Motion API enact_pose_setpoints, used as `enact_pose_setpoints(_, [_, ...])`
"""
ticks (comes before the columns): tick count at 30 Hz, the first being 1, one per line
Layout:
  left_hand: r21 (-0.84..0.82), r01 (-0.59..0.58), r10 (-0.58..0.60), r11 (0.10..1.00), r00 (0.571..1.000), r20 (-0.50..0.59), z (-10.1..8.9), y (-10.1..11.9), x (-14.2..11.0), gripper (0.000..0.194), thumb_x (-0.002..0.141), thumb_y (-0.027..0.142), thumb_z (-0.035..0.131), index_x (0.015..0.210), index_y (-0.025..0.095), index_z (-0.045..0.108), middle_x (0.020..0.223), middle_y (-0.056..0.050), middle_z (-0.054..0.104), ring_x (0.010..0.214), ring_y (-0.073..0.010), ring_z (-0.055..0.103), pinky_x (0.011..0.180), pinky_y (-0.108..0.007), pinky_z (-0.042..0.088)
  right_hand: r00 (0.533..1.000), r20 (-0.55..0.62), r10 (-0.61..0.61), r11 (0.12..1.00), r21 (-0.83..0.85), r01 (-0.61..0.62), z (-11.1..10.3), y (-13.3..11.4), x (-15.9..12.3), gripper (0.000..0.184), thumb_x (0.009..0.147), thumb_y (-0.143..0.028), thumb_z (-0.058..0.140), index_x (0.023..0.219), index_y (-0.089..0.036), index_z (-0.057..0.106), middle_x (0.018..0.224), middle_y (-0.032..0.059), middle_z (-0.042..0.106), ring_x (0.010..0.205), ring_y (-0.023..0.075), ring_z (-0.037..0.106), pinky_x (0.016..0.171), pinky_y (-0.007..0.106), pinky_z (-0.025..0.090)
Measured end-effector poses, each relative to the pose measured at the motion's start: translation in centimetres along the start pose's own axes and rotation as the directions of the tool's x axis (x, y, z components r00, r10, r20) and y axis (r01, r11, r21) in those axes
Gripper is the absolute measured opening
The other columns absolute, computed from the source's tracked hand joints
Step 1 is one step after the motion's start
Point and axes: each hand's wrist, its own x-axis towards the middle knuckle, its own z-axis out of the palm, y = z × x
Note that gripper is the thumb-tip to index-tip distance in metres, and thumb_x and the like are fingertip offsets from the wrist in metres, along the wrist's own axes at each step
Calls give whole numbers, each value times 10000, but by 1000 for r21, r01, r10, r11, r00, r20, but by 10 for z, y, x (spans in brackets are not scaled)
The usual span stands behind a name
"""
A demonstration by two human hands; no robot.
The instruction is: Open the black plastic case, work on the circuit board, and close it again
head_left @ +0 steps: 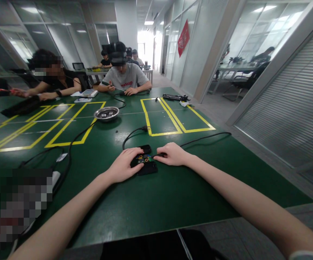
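An opened black electronics case lies on the green table in front of me. Inside it a small circuit board shows, with yellow-orange ring-shaped coils and a patch of green. My left hand holds the case from the left, its fingers over the far side and the thumb along the near side. At the right end, my right hand pinches a black cable close to the board. The exact spot where cable and board meet is too small to make out.
Behind the case lies a cable plug. A round metal bowl holds small metal parts. Yellow tape marks rectangles on the table. A folded black tripod-like item lies farther back. Two people work across the table.
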Motion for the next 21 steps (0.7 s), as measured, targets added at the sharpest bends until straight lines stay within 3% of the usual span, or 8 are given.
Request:
enact_pose_setpoints(8, [-1, -36, 36, 999, 999, 24, -5, 0, 0, 504, 879, 361, 694, 1349, 221, 580, 1415, -127, 651, 1330, -323, 591, 1158, -521, 456, 1000, -1, 18, 1000, 14, -18, 0, 3, 2, 347, 977, -432, 622, 716, -205, 603, 553, -15, 541, 562, 154, 526, 587, 255, 275])
enact_pose_setpoints(21, [-43, 16, -15, 999, 1000, 12, -6, -9, 1, 529, 945, 502, 654, 1381, 211, 588, 1449, -136, 639, 1347, -311, 600, 1143, -501, 482, 999, 12, 35, 999, 16, -35, 0, 2, 2, 361, 988, -451, 601, 726, -202, 603, 568, -15, 546, 569, 150, 518, 599, 259, 269])
